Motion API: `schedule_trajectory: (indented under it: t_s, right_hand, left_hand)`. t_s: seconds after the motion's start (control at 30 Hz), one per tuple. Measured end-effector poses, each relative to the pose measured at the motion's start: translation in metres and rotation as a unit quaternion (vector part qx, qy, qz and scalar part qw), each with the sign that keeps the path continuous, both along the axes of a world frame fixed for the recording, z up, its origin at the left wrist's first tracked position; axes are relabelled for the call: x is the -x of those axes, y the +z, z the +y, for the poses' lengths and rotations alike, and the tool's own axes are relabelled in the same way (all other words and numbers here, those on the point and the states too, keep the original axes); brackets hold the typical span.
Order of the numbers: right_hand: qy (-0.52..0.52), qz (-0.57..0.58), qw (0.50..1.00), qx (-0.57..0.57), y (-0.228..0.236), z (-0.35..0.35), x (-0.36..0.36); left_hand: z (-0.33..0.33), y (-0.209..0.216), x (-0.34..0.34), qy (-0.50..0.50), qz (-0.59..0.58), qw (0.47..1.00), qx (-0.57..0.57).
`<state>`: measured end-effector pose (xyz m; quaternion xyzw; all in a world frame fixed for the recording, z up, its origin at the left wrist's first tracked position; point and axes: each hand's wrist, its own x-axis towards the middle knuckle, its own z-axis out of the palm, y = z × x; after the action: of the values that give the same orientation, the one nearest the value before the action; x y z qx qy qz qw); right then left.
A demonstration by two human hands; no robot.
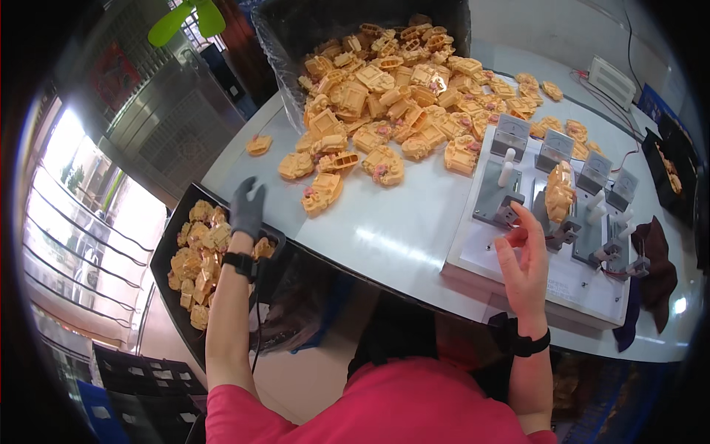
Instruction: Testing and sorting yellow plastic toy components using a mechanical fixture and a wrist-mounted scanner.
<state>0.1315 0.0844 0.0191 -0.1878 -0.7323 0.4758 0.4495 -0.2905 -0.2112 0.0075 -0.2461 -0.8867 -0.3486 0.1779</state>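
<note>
My left hand (248, 209), in a grey glove, hovers by the table's left edge beside a black bin (164, 248) of yellow plastic housings (194, 263). Its thumb and fingers stand apart, and nothing shows in them. My bare right hand (526, 265) is over the front of a white test fixture (473, 259) with several meters. Its index fingertip is at a small dark block (509, 210) on the leftmost station; whether it touches I cannot tell. Finger and thumb are apart, holding nothing visible. One yellow housing (560, 192) stands upright on the neighbouring station.
A large heap of yellow housings (399, 103) spills from a plastic-lined black box (277, 44) across the table (355, 244). Beyond the fixture are a white power unit (612, 80) with wires, a black tray (669, 174) and a dark cloth (657, 274).
</note>
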Motion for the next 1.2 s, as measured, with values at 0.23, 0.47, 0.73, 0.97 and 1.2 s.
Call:
schedule_trajectory:
  t_s: [0.23,0.47,0.73,0.97,1.2]
  right_hand:
    - [-0.009,-0.012,1.000,0.011,0.001,-0.003,0.005]
    - [-0.007,-0.005,1.000,0.024,0.002,-0.002,0.004]
    - [-0.022,-0.012,1.000,0.010,0.003,-0.003,0.003]
    - [-0.040,-0.033,0.999,-0.009,0.007,-0.005,0.003]
    - [-0.036,-0.031,0.999,-0.002,0.006,-0.005,0.004]
  left_hand:
    - [0.097,-0.016,-0.040,-0.105,-0.223,0.953,0.178]
    - [0.076,-0.019,-0.094,-0.211,-0.170,0.963,-0.015]
    - [0.128,0.034,-0.177,-0.378,-0.753,0.268,-0.467]
    - [0.183,0.025,-0.227,-0.425,-0.811,0.060,-0.397]
    - [0.193,0.020,-0.223,-0.413,-0.815,0.090,-0.397]
